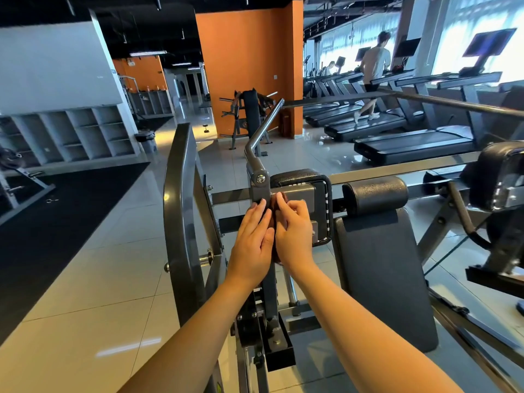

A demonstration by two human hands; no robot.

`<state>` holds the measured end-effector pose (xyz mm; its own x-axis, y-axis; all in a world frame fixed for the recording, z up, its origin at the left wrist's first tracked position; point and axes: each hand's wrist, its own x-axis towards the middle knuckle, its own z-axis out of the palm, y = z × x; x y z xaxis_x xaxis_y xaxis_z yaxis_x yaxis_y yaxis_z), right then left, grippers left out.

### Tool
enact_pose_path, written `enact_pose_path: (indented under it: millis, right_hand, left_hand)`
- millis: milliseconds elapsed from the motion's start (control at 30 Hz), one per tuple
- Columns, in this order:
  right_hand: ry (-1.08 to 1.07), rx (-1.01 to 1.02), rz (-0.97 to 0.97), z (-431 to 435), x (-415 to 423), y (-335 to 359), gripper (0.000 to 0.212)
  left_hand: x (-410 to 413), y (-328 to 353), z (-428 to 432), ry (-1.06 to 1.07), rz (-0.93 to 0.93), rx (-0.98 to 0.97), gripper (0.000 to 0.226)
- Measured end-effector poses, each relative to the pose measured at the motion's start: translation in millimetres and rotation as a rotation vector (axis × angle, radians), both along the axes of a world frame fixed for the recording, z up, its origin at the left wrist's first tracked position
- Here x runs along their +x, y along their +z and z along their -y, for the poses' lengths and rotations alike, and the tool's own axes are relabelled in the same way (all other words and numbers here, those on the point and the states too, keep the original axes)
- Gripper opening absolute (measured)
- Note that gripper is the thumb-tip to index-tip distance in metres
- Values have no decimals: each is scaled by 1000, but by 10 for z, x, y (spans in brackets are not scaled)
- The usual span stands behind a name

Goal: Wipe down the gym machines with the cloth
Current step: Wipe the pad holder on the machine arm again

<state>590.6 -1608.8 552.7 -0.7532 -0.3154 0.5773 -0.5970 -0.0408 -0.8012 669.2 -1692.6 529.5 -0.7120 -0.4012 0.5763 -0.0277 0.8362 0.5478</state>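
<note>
Left hand and right hand are meeting at centre, w/ cloth sitting between them against the machine post. Pad is sitting just behind the hands, backrest hanging below it to the rt. Curved frame is standing left. Treadmills are lining the far rt; shelves are sitting far left, behind the floor mat.

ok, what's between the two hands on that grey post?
A dark brown cloth, held between the left hand and the right hand at the machine's grey metal post. It shows in the head view.
</note>
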Motion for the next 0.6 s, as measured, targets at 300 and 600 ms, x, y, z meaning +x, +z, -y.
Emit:
enact_pose_path:
  millis: [300,600]
  right_hand:
    - [0,123,52,-359,-172,-216,34]
    - [29,-21,1,-22,-18,-7,32]
  left_hand:
    - [17,-34,-66,50,34,-10,48]
    - [49,-153,-42,22,15,120,47]
